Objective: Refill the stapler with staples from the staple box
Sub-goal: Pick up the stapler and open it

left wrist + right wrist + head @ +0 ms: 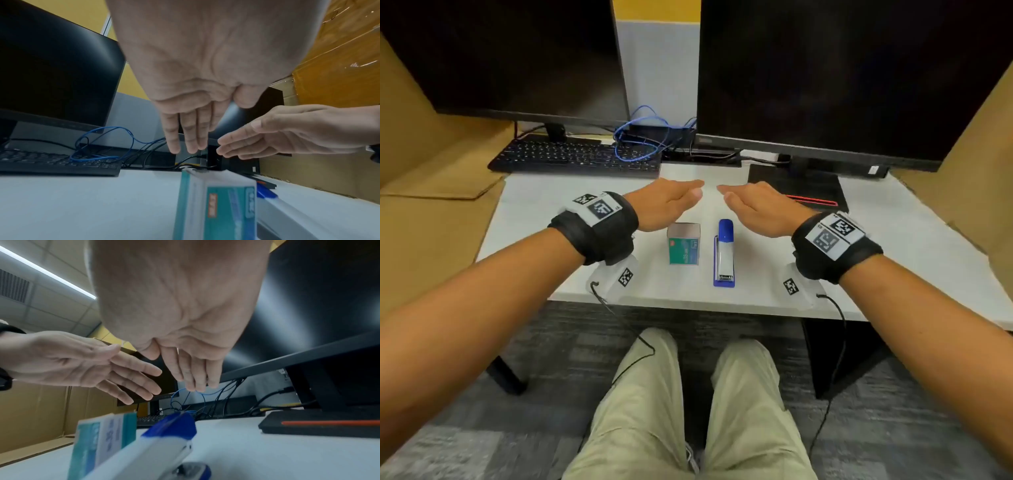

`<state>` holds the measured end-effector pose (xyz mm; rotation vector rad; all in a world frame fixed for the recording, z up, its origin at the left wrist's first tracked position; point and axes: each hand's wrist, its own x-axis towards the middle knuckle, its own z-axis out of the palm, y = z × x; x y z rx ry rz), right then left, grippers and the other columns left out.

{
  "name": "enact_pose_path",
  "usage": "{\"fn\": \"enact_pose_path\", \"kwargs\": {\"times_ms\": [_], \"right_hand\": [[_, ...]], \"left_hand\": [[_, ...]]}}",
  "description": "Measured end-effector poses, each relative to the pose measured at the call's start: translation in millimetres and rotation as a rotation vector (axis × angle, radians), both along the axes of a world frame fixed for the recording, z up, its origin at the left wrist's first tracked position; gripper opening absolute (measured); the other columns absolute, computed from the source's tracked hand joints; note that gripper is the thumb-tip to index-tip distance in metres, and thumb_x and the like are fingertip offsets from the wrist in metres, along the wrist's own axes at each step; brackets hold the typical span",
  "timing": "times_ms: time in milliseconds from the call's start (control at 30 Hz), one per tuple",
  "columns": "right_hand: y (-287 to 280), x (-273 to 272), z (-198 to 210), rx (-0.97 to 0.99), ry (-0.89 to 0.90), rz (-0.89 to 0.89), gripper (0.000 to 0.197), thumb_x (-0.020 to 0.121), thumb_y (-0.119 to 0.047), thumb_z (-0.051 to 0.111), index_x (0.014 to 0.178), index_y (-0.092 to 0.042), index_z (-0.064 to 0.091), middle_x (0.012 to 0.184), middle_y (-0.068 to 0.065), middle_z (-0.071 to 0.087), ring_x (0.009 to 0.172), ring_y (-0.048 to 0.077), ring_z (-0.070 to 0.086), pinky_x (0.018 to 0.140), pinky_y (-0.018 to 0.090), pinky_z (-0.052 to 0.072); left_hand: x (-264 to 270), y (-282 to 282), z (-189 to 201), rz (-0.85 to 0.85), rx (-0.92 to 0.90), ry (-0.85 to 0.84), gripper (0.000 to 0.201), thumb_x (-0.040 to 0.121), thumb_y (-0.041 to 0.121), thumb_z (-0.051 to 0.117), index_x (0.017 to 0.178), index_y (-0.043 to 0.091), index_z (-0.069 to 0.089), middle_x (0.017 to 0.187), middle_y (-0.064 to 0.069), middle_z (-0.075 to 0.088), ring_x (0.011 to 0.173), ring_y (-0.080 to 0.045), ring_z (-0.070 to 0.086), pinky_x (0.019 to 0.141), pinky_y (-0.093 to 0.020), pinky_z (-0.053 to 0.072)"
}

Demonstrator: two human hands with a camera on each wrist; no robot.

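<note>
Staple box (683,244) just left of stapler (724,254), apparently apart.

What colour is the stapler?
The stapler is blue with a white or silvery top; its far end cap and base are blue. It shows best in the head view.

You have a white surface (558,205) in front of you. Near its front edge the staple box (684,244) lies just left of the blue-and-white stapler (724,254), apart. Along the back edge sit a black keyboard (575,158), tangled cables (643,137) and a monitor base (798,188).
</note>
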<state>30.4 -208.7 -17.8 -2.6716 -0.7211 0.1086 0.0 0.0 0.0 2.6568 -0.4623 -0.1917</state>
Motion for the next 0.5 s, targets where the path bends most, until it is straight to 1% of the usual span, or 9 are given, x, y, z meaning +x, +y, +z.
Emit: {"fn": "enact_pose_path", "kwargs": {"times_ms": [67,133,167,267,333,367,433,500], "right_hand": [[2,-4,-9,-0.007,0.011,0.006,0.052,0.105,-0.035,0.027,0.15,-0.013,0.04,0.149,0.008,0.05,0.134,0.025,0.048,0.111,0.035,0.033],[5,-8,-20,-0.025,0.028,0.024,0.052,0.102,-0.039,0.036,0.147,-0.016,0.045,0.141,0.008,0.058,0.127,0.026,0.055,0.108,0.039,0.042],[7,-8,-24,-0.033,0.024,0.03,0.053,0.1,-0.042,0.041,0.146,-0.017,0.046,0.139,0.007,0.059,0.125,0.025,0.056,0.107,0.041,0.044],[10,-8,-29,-0.07,-0.022,0.003,0.058,0.092,-0.051,0.054,0.142,-0.021,0.051,0.143,0.003,0.056,0.132,0.025,0.049,0.109,0.043,0.041],[12,-9,-30,-0.097,-0.034,-0.018,0.06,0.088,-0.054,0.059,0.139,-0.023,0.053,0.144,0.001,0.055,0.135,0.025,0.044,0.109,0.043,0.037],[13,-8,-32,-0.108,-0.04,-0.029,0.061,0.086,-0.055,0.061,0.138,-0.024,0.054,0.143,0.001,0.055,0.135,0.025,0.043,0.108,0.042,0.037],[14,-9,-34,-0.129,-0.045,-0.067,0.064,0.084,-0.056,0.063,0.138,-0.023,0.055,0.141,0.001,0.056,0.131,0.025,0.045,0.103,0.039,0.04],[13,-8,-37,-0.113,-0.039,-0.102,0.064,0.083,-0.056,0.065,0.137,-0.023,0.055,0.138,0.001,0.057,0.127,0.024,0.045,0.097,0.036,0.041]], "left_hand": [[-4,-2,-3,-0.015,0.025,0.019,0.055,0.101,0.044,0.029,0.151,0.022,0.029,0.155,-0.004,0.04,0.141,-0.024,0.038,0.116,-0.038,0.028],[-10,-4,-9,-0.028,0.027,0.039,0.051,0.099,0.038,0.042,0.146,0.02,0.04,0.147,-0.006,0.05,0.134,-0.025,0.048,0.108,-0.037,0.039],[-12,-5,-13,-0.04,0.046,0.033,0.05,0.096,0.036,0.049,0.143,0.02,0.045,0.143,-0.006,0.054,0.13,-0.024,0.051,0.106,-0.037,0.042],[-14,-4,-20,-0.052,0.152,-0.018,0.052,0.087,0.037,0.065,0.135,0.022,0.055,0.139,-0.003,0.058,0.127,-0.024,0.052,0.106,-0.042,0.044],[-14,-2,-23,-0.051,0.172,-0.054,0.049,0.084,0.032,0.069,0.131,0.024,0.059,0.136,-0.001,0.06,0.125,-0.024,0.052,0.105,-0.044,0.045],[-13,-1,-25,-0.05,0.17,-0.064,0.048,0.083,0.028,0.07,0.13,0.025,0.06,0.135,-0.001,0.061,0.124,-0.024,0.052,0.104,-0.044,0.046],[-11,2,-28,-0.041,0.154,-0.078,0.046,0.083,0.019,0.071,0.128,0.024,0.062,0.134,-0.001,0.061,0.124,-0.025,0.052,0.101,-0.042,0.049],[-11,4,-29,-0.026,0.135,-0.087,0.045,0.083,0.015,0.071,0.126,0.023,0.063,0.134,-0.002,0.061,0.123,-0.025,0.053,0.1,-0.042,0.05]]}}
